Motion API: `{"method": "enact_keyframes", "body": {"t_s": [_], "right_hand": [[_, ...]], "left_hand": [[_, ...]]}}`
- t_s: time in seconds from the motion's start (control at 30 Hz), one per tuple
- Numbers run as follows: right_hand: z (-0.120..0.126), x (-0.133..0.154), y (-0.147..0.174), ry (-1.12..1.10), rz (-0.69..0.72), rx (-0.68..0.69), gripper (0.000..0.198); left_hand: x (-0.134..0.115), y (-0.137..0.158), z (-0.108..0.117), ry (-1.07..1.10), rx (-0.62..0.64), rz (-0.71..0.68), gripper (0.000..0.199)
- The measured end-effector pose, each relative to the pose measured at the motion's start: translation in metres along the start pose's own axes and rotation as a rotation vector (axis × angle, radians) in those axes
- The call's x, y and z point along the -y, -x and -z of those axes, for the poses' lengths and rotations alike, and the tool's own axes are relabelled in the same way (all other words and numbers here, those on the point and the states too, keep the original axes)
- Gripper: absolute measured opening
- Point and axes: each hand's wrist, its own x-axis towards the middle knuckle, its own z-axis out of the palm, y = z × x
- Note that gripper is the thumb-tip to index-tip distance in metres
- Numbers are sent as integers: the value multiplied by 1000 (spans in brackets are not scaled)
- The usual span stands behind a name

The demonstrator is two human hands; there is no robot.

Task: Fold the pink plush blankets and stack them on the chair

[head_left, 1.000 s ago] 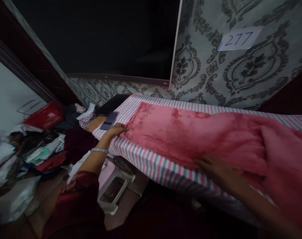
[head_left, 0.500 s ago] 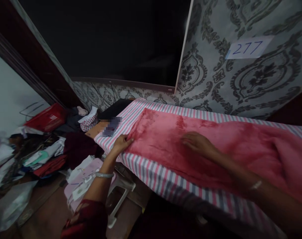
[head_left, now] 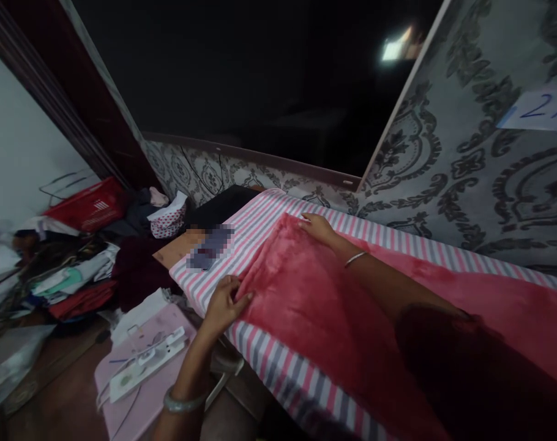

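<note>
A pink plush blanket [head_left: 301, 288] lies along a striped cloth [head_left: 255, 223] that covers a long, narrow surface. My left hand [head_left: 224, 304] pinches the blanket's near corner at its left end, the thumb on one side of the edge and curled fingers on the other. At the far corner of the same end, my right hand [head_left: 319, 228] has its fingertips closed on the fabric. The edge between both hands looks slightly raised and rolled. My right forearm reaches across the blanket and hides part of it.
A blurred-out item [head_left: 209, 248] rests on the striped cloth's left end. Below stands a pink stool [head_left: 163, 367] with a white power strip [head_left: 147, 364]. Piled clothes [head_left: 76, 282] and a red bag [head_left: 90, 205] lie left. A large dark screen [head_left: 242, 79] hangs behind.
My right hand has moved from the blanket's middle to its far left corner. My left hand stays at the near corner. The view has turned left.
</note>
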Motion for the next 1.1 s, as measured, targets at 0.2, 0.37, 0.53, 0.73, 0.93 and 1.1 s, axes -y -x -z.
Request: {"method": "enact_keyframes", "body": {"t_s": [0.2, 0.37, 0.53, 0.73, 0.93, 1.1], "right_hand": [[-20, 3, -30, 22, -31, -5, 27], [-19, -7, -48, 37, -134, -170, 27], [-31, -14, -54, 24, -170, -138, 24], [-27, -30, -57, -46, -58, -27, 32], [-8, -42, -52, 39, 80, -15, 22], [22, -36, -70, 0, 134, -109, 24]], "left_hand": [[-5, 4, 0, 4, -37, -13, 34], [-7, 5, -5, 44, -102, 87, 37], [-11, 6, -9, 35, -184, 190, 35], [-12, 5, -7, 28, -174, 187, 34], [-14, 5, -11, 78, -211, 241, 33], [-15, 6, -14, 233, -291, 276, 32]]}}
